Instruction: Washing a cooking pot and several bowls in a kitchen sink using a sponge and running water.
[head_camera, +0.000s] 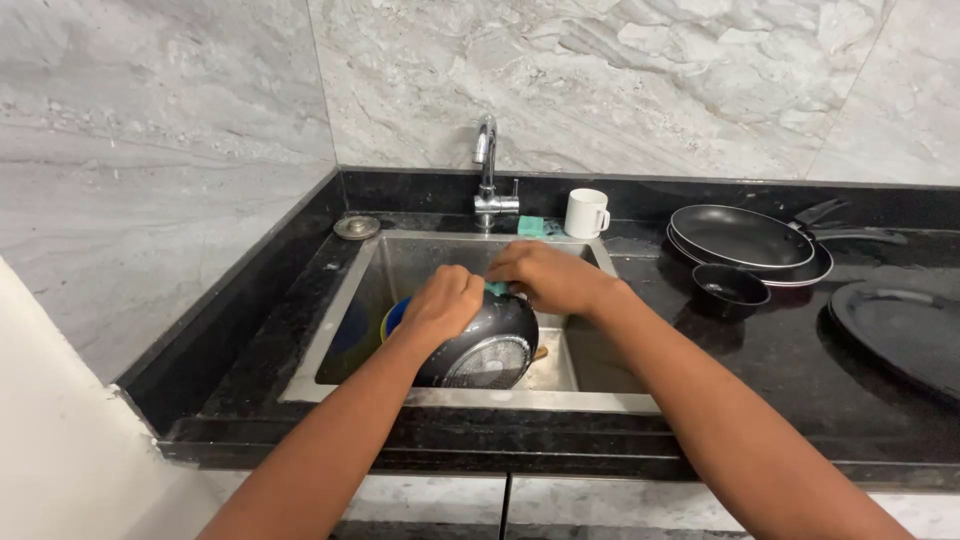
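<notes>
Over the steel sink (345, 305) in black stone counter (800, 390), my left hand (440, 305) clutches a dark pan (490, 345); my right hand (550, 275) pinches a green sponge (497, 289); marble walls (150, 150) behind.

Dark round pan (480, 345), tilted on edge with patterned underside facing camera, centre of frame inside sink; teal sponge (497, 288) pressed against its upper rim.

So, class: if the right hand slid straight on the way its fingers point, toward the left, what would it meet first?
Most likely the left hand, gripping the dark pan over the sink. The right hand, pressing a green sponge, points at it, though depth is unclear.
</notes>
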